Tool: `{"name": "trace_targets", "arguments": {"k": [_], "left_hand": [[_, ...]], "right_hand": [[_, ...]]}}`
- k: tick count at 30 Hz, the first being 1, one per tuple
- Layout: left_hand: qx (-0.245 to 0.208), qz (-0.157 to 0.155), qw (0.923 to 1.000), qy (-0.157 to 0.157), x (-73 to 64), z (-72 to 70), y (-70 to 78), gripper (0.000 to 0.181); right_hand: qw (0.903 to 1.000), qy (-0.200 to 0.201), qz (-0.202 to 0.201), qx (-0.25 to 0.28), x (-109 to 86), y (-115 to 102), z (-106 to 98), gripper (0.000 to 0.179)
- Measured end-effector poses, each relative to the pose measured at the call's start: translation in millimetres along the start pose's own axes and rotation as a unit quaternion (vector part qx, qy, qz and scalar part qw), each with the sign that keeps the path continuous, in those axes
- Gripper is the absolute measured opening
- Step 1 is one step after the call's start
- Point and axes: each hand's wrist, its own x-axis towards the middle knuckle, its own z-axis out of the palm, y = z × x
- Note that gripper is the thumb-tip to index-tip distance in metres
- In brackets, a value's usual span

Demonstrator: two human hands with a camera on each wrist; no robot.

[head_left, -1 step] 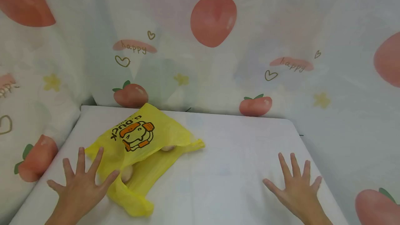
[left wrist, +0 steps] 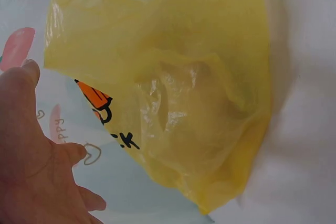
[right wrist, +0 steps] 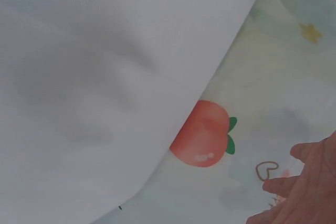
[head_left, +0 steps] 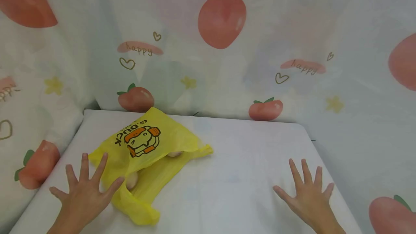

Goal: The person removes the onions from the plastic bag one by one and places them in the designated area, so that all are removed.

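Note:
A yellow plastic bag (head_left: 175,131) printed with a duck and "G.DUCK" lies on the left half of the white table (head_left: 234,169). Two pale rounded things, one at the near opening (head_left: 131,181) and another farther along (head_left: 174,154), peek out; the rest of the contents is hidden. My left hand (head_left: 83,199) hovers spread beside the bag's left end, holding nothing. Through the thin plastic in the left wrist view, a bulky rounded shape shows inside the bag (left wrist: 184,114). Over the table's right side, my right hand (head_left: 310,199) is also spread with nothing in it.
Behind and beside the table hangs a pale sheet (head_left: 208,78) printed with peaches, hearts and "happy". The table's far edge (head_left: 227,118) meets this sheet. A shadow falls on the white surface in the right wrist view.

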Motion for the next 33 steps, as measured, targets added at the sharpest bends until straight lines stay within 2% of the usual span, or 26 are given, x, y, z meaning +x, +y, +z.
{"name": "trace_targets", "arguments": {"k": [7,11,18,21,23,28,33], "left_hand": [[-0.013,0.001,0.9997,-0.022,0.2,4.8,1.2,0.096],[-0.024,0.007,0.9995,-0.021,-2.5,7.2,2.8,0.095],[-0.067,0.008,0.9969,-0.042,-8.0,11.4,14.0,0.101],[-0.082,0.01,0.9964,-0.019,-12.0,13.9,18.8,0.103],[-0.097,0.015,0.9952,0.006,-15.0,16.0,21.4,0.103],[-0.148,0.029,0.9867,0.059,-22.2,21.8,28.7,0.101],[-0.183,0.036,0.9793,0.079,-25.7,25.7,34.3,0.093]], "right_hand": [[1.0,0.002,0.003,0.006,0.9,-2.4,3.0,0.098],[0.9998,0.013,-0.005,0.015,3.0,-7.4,6.5,0.095],[0.9954,0.041,-0.041,0.076,6.5,-19.0,13.3,0.075],[0.9923,0.04,-0.045,0.108,7.5,-24.5,17.3,0.071],[0.9912,0.039,-0.046,0.118,8.4,-28.5,21.1,0.071],[0.9892,0.034,-0.052,0.133,10.9,-41.4,31.7,0.065],[0.9865,0.021,-0.061,0.15,11.1,-58.2,39.6,0.061]]}}
